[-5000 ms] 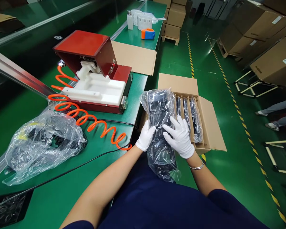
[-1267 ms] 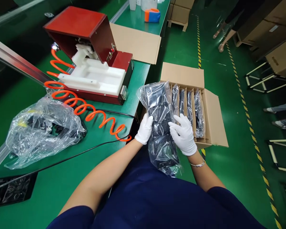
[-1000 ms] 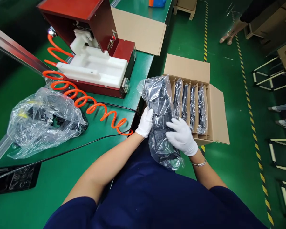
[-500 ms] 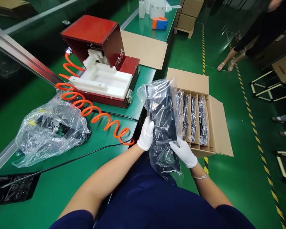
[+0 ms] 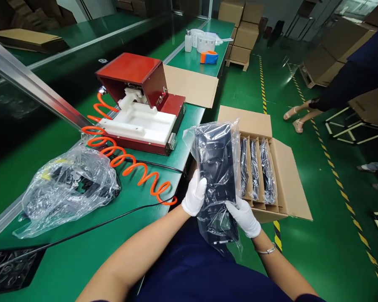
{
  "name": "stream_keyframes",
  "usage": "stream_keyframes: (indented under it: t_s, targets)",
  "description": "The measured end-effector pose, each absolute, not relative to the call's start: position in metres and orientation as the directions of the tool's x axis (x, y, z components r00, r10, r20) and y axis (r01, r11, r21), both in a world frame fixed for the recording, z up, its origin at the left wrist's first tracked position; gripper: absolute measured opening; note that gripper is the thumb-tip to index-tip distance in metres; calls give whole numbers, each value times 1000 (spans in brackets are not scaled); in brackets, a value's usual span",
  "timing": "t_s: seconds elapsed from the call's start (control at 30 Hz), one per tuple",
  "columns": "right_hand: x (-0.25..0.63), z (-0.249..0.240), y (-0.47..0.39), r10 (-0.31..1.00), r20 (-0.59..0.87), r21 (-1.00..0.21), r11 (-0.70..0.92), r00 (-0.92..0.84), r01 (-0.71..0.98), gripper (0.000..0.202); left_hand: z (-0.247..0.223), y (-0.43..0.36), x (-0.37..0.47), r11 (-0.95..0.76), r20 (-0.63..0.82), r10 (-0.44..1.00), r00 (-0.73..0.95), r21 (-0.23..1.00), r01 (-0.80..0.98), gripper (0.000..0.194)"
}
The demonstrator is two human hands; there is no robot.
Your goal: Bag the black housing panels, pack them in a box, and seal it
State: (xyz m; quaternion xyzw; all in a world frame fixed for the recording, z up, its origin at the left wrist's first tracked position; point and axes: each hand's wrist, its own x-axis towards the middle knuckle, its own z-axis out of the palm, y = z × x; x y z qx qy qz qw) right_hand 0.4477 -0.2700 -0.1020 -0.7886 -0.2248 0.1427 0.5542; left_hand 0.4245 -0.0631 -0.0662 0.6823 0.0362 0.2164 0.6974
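Observation:
A flat black panel in a clear plastic bag (image 5: 217, 167) is held upright before my body, between both white-gloved hands. My left hand (image 5: 195, 195) grips its left edge, thumb across the front. On the lower right side, my right hand (image 5: 245, 216) is closed on the bag's edge, fingers partly behind it. Just beyond and to the right stands an open cardboard box (image 5: 290, 180), its dividers separating several more bagged black parts (image 5: 254, 167). What the panel is exactly, I cannot make out through the shiny plastic.
A red machine with a white fixture (image 5: 145, 121) stands on the green bench (image 5: 113, 247). An orange coiled hose (image 5: 145, 178) and black cable cross the bench beside a bundle of clear plastic (image 5: 72, 184). An orange-and-blue tape dispenser (image 5: 209, 57) lies farther back. Another person's legs (image 5: 305, 111) are at right.
My view has tilted up a little, so the bench and box appear lower. Both hands keep their hold on the bagged panel, which stays nearly the same.

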Motion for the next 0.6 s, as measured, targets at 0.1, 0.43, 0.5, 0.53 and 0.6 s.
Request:
stream_keyframes:
  t_s: [0.1, 0.43, 0.5, 0.53, 0.6]
  targets:
    - [446, -107, -265, 472, 4, -943, -291, 881, 160, 47, -65, -62, 431, 42, 213, 320, 923, 970, -238, 48]
    - [484, -23, -275, 445, 239, -651, -587, 863, 482, 45, -75, -69, 450, 540, -212, 319, 924, 841, 7, 49]
    - [481, 19, -275, 408, 381, -589, -584, 830, 558, 39, -79, -69, 453, 583, -285, 339, 897, 812, 37, 46]
    - [475, 36, -273, 464, 421, -553, -550, 779, 626, 41, -80, -68, 454, 588, -303, 351, 886, 808, 44, 43]
    - [451, 60, -268, 611, 412, -478, -486, 676, 731, 47, -82, -67, 454, 585, -314, 367, 876, 810, 46, 39]
